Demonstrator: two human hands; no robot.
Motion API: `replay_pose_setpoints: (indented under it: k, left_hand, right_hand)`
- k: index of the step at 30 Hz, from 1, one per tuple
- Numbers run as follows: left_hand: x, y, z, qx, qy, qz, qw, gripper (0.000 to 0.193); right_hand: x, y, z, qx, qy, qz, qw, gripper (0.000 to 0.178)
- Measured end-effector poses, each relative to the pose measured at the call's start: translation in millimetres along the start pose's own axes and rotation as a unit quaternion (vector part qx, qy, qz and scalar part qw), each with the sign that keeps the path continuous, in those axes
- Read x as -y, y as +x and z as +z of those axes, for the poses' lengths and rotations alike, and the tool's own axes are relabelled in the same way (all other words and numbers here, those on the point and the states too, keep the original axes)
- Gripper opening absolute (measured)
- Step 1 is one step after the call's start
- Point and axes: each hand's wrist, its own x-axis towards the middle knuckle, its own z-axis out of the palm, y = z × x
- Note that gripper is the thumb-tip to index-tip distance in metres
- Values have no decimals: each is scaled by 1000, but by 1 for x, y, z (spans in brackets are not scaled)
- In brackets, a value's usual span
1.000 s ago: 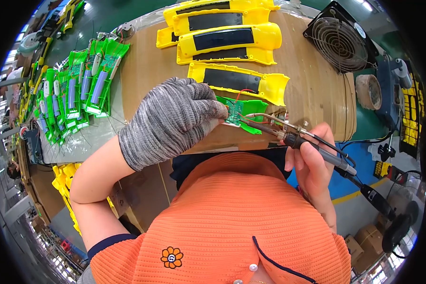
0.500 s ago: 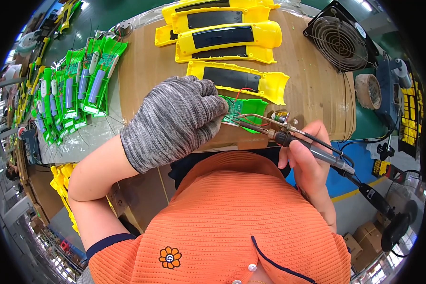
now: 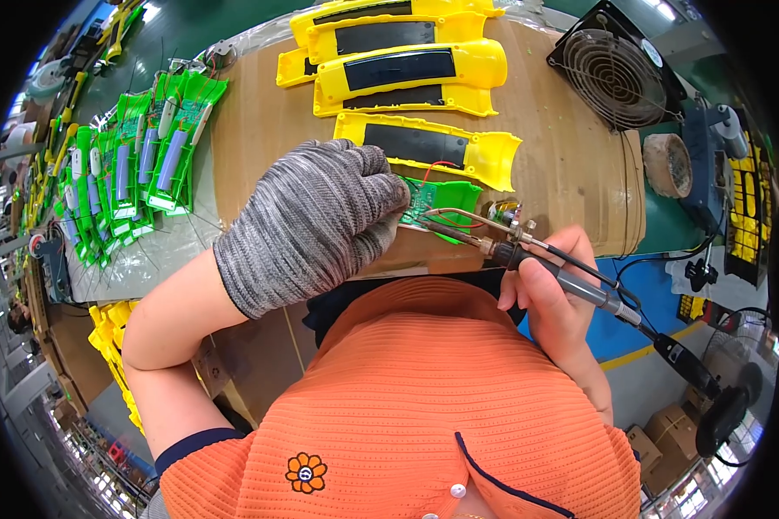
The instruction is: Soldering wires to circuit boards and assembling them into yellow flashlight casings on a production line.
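Note:
My left hand, in a grey striped knit glove, is closed over the left end of a green plastic housing. The glove hides its fingertips and that end of the housing. Beside the glove, a green circuit board with a thin red wire shows inside the housing. In my bare right hand is a soldering iron, gripped by its grey handle and slanting up to the left. A thin metal feed tube runs along the iron, and both tips reach the board, though exact contact is too small to tell.
A yellow shell with a black panel lies just beyond the housing, and more yellow shells are stacked farther back. Green housings with batteries crowd the left. A caged fan and a round brown ring stand at the right.
The whole view has shifted slightly to the left. Both hands, the soldering iron and the housing keep nearly the same places relative to one another.

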Motion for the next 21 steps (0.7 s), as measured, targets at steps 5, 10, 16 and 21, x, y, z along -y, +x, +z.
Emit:
replay_pose_setpoints:
  k: [5,10,16,21]
  left_hand:
    - [1,1,1,0,5,-7,1000,17]
    - [3,4,-5,-5,-20,-7,1000,15]
    - [13,28,-9,-28,258,30,965,34]
    - [18,41,-6,85,257,31,962,52]
  right_hand:
    - [13,1,-5,-31,-4,-9,999,17]
    - [13,30,-30,-104,-5,-132,986,15]
    - [4,40,-46,-104,64,-155,980,12]
    - [-2,38,-52,-112,103,-158,976,9]
